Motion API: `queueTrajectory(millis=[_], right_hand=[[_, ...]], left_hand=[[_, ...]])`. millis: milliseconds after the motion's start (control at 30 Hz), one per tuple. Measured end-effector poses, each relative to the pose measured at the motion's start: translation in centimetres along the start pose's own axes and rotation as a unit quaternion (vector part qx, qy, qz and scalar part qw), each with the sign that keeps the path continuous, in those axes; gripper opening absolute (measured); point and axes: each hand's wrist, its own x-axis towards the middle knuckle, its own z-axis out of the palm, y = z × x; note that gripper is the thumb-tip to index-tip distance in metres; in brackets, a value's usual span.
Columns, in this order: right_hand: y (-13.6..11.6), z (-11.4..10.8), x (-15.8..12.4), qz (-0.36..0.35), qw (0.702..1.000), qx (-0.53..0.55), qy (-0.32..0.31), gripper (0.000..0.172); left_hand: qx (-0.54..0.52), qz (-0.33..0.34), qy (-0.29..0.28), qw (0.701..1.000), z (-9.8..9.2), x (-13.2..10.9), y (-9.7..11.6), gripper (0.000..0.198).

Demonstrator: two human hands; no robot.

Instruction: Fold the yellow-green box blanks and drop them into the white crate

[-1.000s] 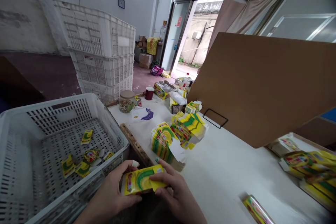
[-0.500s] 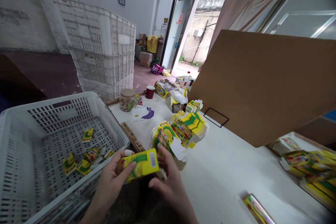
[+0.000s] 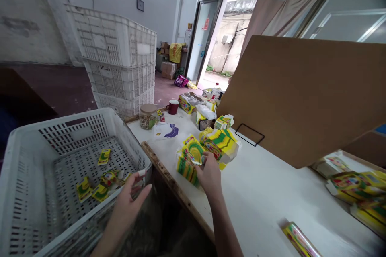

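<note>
The carton stack (image 3: 187, 160) sits right at the right hand (image 3: 210, 174)'s curled fingertips (can't tell if it's actually gripping one), while the left hand (image 3: 129, 196) hangs open and empty by the crate (image 3: 60, 122) rim.

The crate (image 3: 36, 156) is white plastic full of little holes. The flat boxes (image 3: 193, 156) are shiny printed card. The bench (image 3: 265, 192) top is smooth and white, with a rough wood edge (image 3: 169, 178). The big board (image 3: 304, 96) is dull brown cardboard.
</note>
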Motion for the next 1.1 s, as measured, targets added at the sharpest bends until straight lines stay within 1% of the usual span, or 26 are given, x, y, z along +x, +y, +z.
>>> queueTrajectory(millis=[67,100,133,167,200,267,300,333,367,400,433,467,533,600,667,700,733,767,800,867,900,967,1033,1100], right_hand=[[-0.1,-0.5,-0.3,0.021,0.998,0.056,0.019,0.04],[-0.3,-0.8,-0.6,0.028,0.994,0.101,0.025,0.04],[-0.7,-0.9,-1.2,0.03,0.988,0.153,0.02,0.04],[-1.1,-1.0,-1.9,0.024,0.979,0.204,0.001,0.041],[-1.7,-1.0,-2.9,0.011,0.967,0.251,-0.032,0.043],[-3.0,-0.8,-5.2,-0.021,0.935,0.329,-0.129,0.043],[-3.6,-0.5,-6.4,-0.026,0.914,0.363,-0.179,0.042],[-4.2,-0.2,-7.5,-0.021,0.892,0.399,-0.213,0.04],[-4.6,0.1,-8.5,-0.01,0.868,0.434,-0.243,0.043],[-5.0,0.4,-9.3,-0.002,0.85,0.46,-0.255,0.045],[-5.3,0.7,-9.9,0.003,0.837,0.483,-0.257,0.046],[-5.5,1.0,-10.4,0.006,0.826,0.504,-0.252,0.047],[-5.9,1.6,-10.8,0.01,0.801,0.548,-0.239,0.044],[-6.1,1.9,-11.0,0.022,0.769,0.592,-0.242,0.042],[-6.4,2.2,-11.2,0.036,0.744,0.617,-0.253,0.045],[-6.5,2.2,-11.3,0.04,0.738,0.621,-0.261,0.049],[-6.6,2.3,-11.5,0.043,0.737,0.618,-0.269,0.052],[-6.6,2.4,-11.6,0.044,0.742,0.608,-0.278,0.055],[-6.5,2.5,-11.7,0.043,0.755,0.59,-0.282,0.056],[-6.1,2.7,-11.6,0.044,0.798,0.535,-0.273,0.048],[-5.7,2.7,-11.4,0.043,0.824,0.504,-0.255,0.042],[-4.8,2.4,-10.7,0.027,0.865,0.457,-0.207,0.027],[-4.0,1.6,-9.8,0.001,0.888,0.428,-0.168,0.015],[-3.3,0.5,-9.0,-0.032,0.903,0.403,-0.144,0.009]], left_hand=[[-0.053,-0.013,-0.046,0.997,1.4,-0.7,0.3,0.051],[-0.087,-0.021,-0.06,0.994,2.2,-0.9,0.4,0.054],[-0.131,-0.025,-0.069,0.989,2.9,-1.1,0.7,0.058],[-0.186,-0.024,-0.076,0.979,3.6,-1.2,0.9,0.062],[-0.248,-0.021,-0.084,0.965,4.2,-1.3,1.3,0.066],[-0.376,-0.026,-0.077,0.923,5.2,-1.3,2.3,0.067],[-0.426,-0.044,-0.064,0.901,5.4,-1.2,2.9,0.063],[-0.463,-0.071,-0.041,0.882,5.4,-1.2,3.5,0.058],[-0.487,-0.1,-0.012,0.867,5.4,-1.1,4.0,0.053],[-0.502,-0.125,0.017,0.856,5.2,-1.1,4.5,0.049],[-0.51,-0.14,0.039,0.848,5.0,-1.2,4.9,0.047],[-0.513,-0.144,0.047,0.845,4.7,-1.3,5.3,0.046],[-0.509,-0.149,0.036,0.847,4.4,-1.6,5.7,0.044],[-0.499,-0.155,0.005,0.853,4.2,-1.8,6.1,0.042],[-0.506,-0.14,-0.011,0.851,4.3,-1.9,6.4,0.039],[-0.516,-0.124,-0.005,0.848,4.4,-1.8,6.5,0.039],[-0.524,-0.106,0.009,0.845,4.5,-1.8,6.5,0.04],[-0.524,-0.092,0.028,0.846,4.6,-1.7,6.5,0.041],[-0.514,-0.084,0.047,0.852,4.7,-1.6,6.3,0.044],[-0.475,-0.072,0.074,0.874,4.9,-1.6,5.7,0.054],[-0.454,-0.066,0.073,0.886,4.9,-1.7,5.3,0.059],[-0.416,-0.053,0.045,0.907,4.9,-1.9,4.4,0.065],[-0.377,-0.047,0.021,0.925,4.6,-2.1,3.6,0.056],[-0.332,-0.044,0.008,0.942,4.0,-2.0,3.0,0.039]])
